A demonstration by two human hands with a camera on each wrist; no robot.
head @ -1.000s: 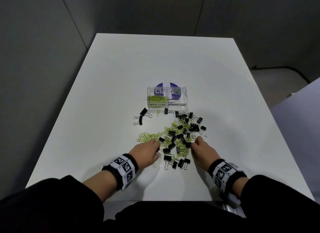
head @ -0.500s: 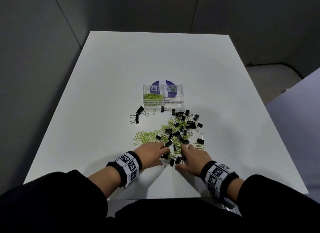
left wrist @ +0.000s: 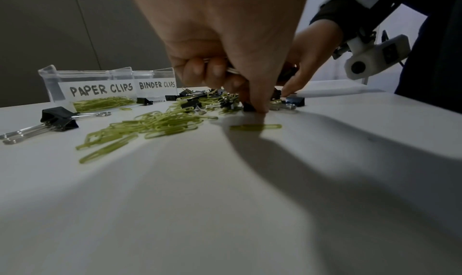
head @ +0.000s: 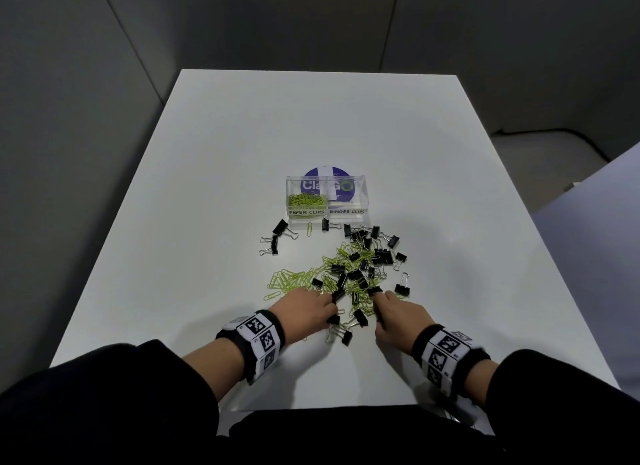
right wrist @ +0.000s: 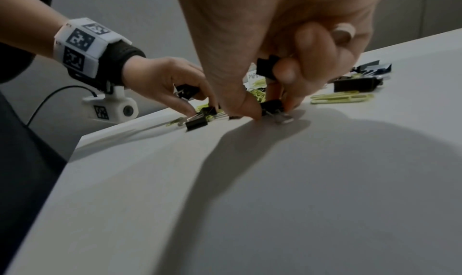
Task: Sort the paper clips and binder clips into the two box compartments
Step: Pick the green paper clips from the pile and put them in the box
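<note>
Going left to right on the white worktop [head: 214, 173]: loose green paper clips [head: 294, 279] are fanned out on the left of the pile, with a couple of stray black binder clips [head: 275, 237] up near the clear box [head: 327, 215]. Its left compartment, labelled PAPER CLIPS, already has green clips in it; I can't see anything in the BINDER CLIPS side. The left hand [head: 306, 314] has its fingers curled with a black binder clip tucked in the grip, thumb tip down on the worktop at the pile's near edge. Then the mixed pile [head: 360, 274] itself. The right hand [head: 398, 315] is curled too, holding one black binder clip up in the fingers and pinching another against the worktop. Compared with half a second ago, both hands have slid a bit further into the pile.
</note>
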